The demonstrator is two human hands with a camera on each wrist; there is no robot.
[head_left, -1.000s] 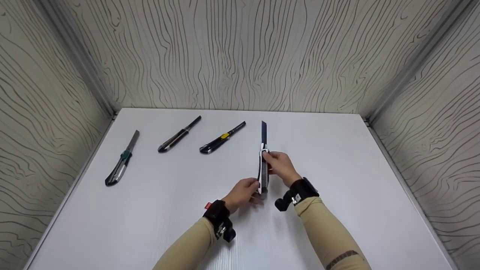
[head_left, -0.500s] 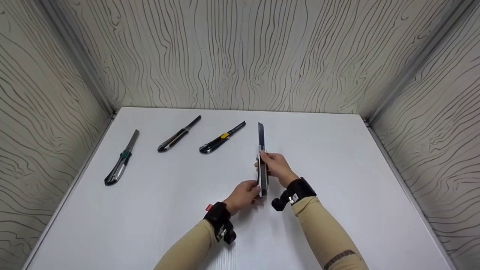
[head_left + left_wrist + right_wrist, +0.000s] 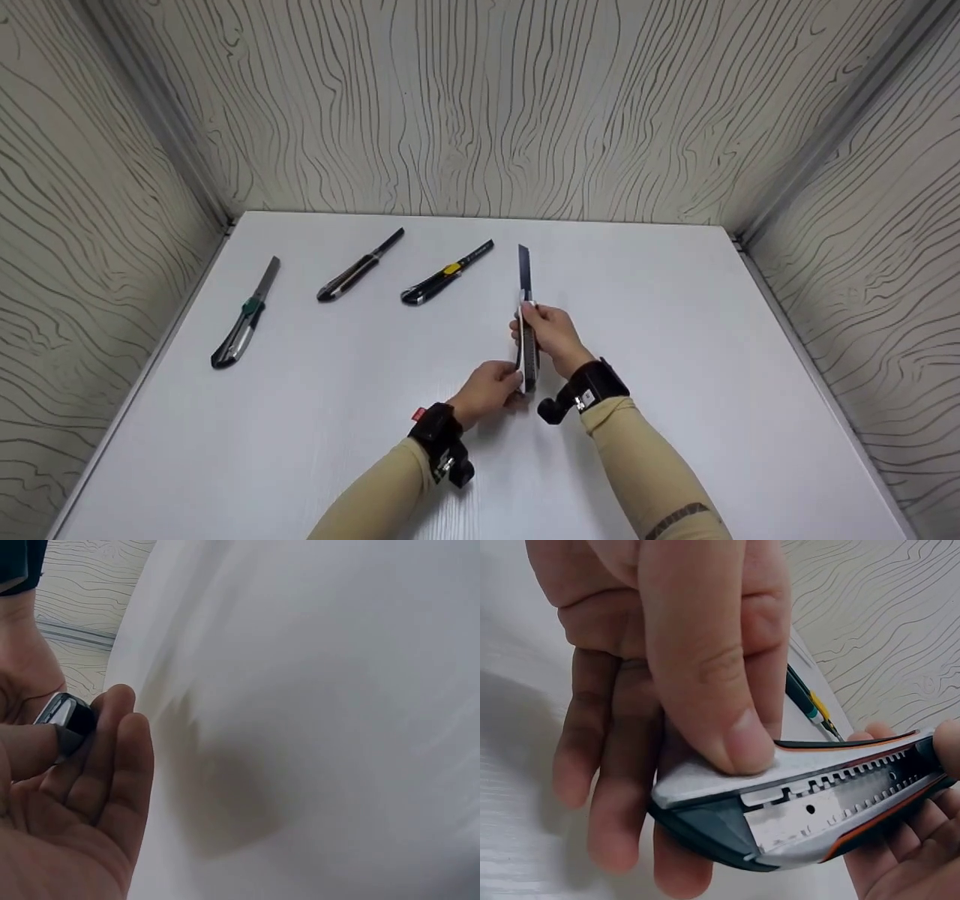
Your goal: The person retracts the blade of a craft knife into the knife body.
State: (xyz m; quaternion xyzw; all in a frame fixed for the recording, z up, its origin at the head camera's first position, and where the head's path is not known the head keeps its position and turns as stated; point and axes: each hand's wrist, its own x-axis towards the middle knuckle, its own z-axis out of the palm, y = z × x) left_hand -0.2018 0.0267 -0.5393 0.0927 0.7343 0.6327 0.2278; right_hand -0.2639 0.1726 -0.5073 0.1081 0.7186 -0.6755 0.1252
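A silver-white utility knife (image 3: 529, 349) with orange and dark trim stands between the hands in the head view, its long blade (image 3: 524, 268) pointing away. At its rear end, the left hand (image 3: 487, 387) pinches it with the thumb on top; the left wrist view shows other fingers (image 3: 133, 780) of that hand extended beneath. My right hand (image 3: 559, 337) grips the handle near the blade, thumb on top. Close up in the right wrist view, the left hand (image 3: 697, 637) is at the dark butt of the knife (image 3: 810, 802), while the right hand (image 3: 911, 847) holds its front part.
Three more utility knives lie on the white table (image 3: 300, 442): a green and black one (image 3: 244, 322) at the left, a dark one (image 3: 352, 276) beside it, and a black and yellow one (image 3: 442, 276) nearest the hands. Patterned panels (image 3: 480, 112) border the table.
Since a second ago, the right hand has shifted slightly left, and its fingertips now show on the knife's left side. The blade tip has moved a little left. The left hand keeps its hold.
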